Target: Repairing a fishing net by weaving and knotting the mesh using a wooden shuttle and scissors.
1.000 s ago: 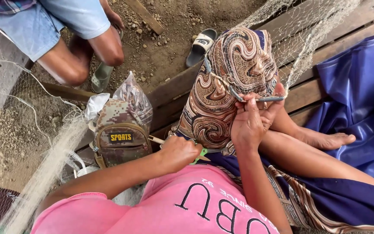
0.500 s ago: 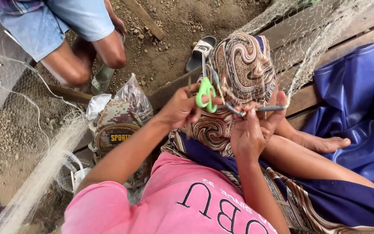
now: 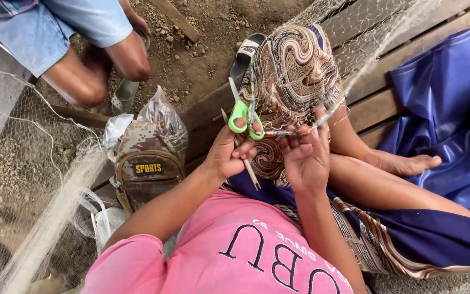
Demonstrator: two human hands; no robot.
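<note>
Cutting a strand of fine fishing net with small green-handled scissors, by the look of it. Left hand closed around the scissor handles, fingers through or against the green loops, with a thin wooden stick tucked under the same fingers and jutting down toward the lap. Right hand pinched narrow on the mesh, pulling a short stretch of line taut just beside the scissors. Scissors raised over the patterned cloth on the knee, between the two hands, well above the wooden slatted platform. Long axis of the scissors near upright, leaning slightly left: handles low, blades pointing up and away toward the sandal on the dirt. Whether the blades stand apart or together, too small to tell. Best done, probably, by keeping the pinched line tight and presenting only the one strand to the blades, with neighbouring meshes held clear; slack line would likely slip rather than cut. Worth minding the stick too, so as not to snag the net. Camouflage pouch at the left, another person's bent legs beyond.
</note>
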